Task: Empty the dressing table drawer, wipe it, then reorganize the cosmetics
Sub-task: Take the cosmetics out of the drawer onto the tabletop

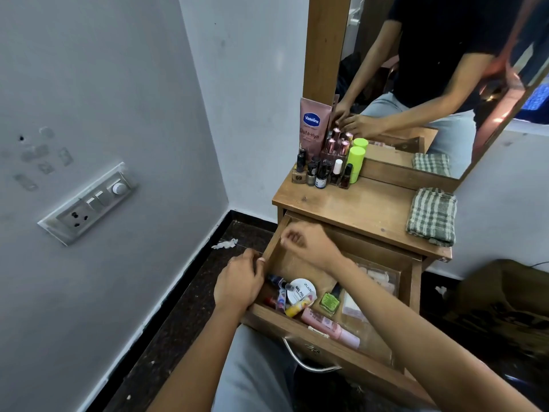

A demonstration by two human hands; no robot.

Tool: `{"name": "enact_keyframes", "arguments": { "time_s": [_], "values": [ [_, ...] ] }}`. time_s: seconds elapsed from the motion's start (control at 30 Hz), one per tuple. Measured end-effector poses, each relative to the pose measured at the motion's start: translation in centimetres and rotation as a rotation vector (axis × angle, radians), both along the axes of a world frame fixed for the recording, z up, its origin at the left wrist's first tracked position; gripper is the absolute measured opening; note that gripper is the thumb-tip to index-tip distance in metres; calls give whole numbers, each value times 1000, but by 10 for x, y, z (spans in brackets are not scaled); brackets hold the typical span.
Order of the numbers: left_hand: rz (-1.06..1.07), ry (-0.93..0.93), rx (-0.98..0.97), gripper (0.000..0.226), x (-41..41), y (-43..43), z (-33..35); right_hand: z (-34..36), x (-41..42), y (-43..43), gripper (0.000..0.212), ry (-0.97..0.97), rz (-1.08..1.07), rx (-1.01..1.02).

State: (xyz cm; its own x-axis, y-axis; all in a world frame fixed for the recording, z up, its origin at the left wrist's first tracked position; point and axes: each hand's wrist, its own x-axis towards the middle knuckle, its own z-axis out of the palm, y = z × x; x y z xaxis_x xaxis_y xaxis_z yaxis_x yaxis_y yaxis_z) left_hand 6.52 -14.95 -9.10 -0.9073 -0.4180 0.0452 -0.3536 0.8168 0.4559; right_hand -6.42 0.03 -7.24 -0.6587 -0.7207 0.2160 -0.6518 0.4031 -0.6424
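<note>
The wooden drawer (371, 370) of the dressing table (356, 209) is pulled out over my lap. Inside lie a white round jar (301, 289), a green nail polish bottle (328, 303), a pink tube (332, 327), a yellow tube (297, 309), other small bottles and a clear pouch (374, 281). My left hand (237, 281) grips the drawer's left wall, thumb over its edge. My right hand (306, 243) hovers over the bare far-left part of the drawer, fingers loosely curled, with nothing visible in them.
On the tabletop stand a Vaseline tube (313, 126), a cluster of nail polish bottles (320, 171) and a green stick (355, 163) by the mirror (430, 84). A folded checked cloth (432, 215) lies at the right. A brown bag (505, 301) sits on the floor, right.
</note>
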Motion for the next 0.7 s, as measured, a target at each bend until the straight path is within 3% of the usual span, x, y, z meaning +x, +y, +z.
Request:
{"name": "enact_keyframes", "arguments": {
  "time_s": [0.1, 0.2, 0.33, 0.5, 0.7],
  "values": [
    [0, 1, -10, 28, 1, 0, -1, -16, 22, 6, 38, -70, 219, 411],
    [0, 10, -9, 28, 1, 1, 0, -28, 33, 13, 55, -21, 202, 560],
    [1, 10, -8, 29, 1, 1, 0, -35, 35, 11, 41, -98, 137, 476],
    [4, 7, -18, 28, 0, 1, 0, -38, 40, -2, 19, -341, -91, 150],
    [5, 7, -16, 28, 1, 1, 0, -47, 49, -14, 22, -385, -140, 82]
  ]
}}
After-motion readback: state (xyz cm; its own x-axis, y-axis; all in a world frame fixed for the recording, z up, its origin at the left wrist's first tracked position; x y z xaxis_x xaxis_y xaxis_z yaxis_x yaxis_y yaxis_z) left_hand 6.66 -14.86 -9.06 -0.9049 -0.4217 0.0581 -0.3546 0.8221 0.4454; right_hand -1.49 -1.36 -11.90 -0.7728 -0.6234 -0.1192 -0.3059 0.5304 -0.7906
